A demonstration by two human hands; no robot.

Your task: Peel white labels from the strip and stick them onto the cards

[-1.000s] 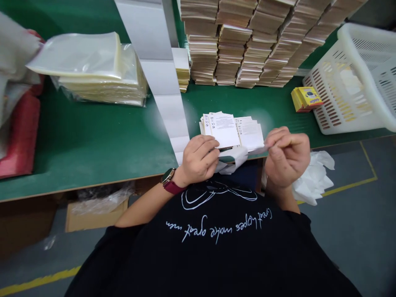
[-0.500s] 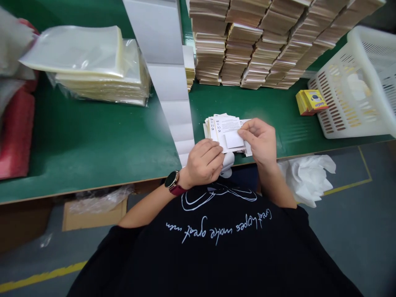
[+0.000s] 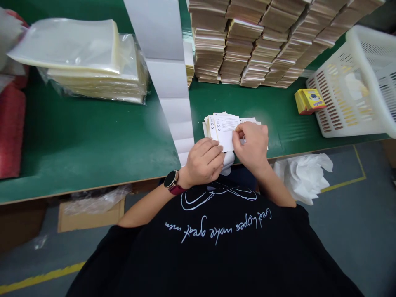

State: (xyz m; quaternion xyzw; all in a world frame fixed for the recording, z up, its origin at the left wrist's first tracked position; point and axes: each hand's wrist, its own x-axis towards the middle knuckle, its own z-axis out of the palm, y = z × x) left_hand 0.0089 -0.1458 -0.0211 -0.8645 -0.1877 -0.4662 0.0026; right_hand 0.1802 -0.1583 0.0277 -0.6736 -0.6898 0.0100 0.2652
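A small fanned pile of white printed cards lies on the green table near its front edge. My right hand rests on the top card with fingers curled and pressed down on a white label there. My left hand, a watch on its wrist, is closed on the curled end of the white label strip, which runs from the table's back down to the front edge beside the cards.
Tall stacks of brown-edged cards fill the back. A pile of clear plastic bags sits back left, a red item at far left. A white slotted basket and small yellow boxes stand right. Crumpled white backing paper hangs below the edge.
My right hand came from the air at the right, carried a peeled white label to the card pile, and now presses it onto the top card. My left hand stayed put.
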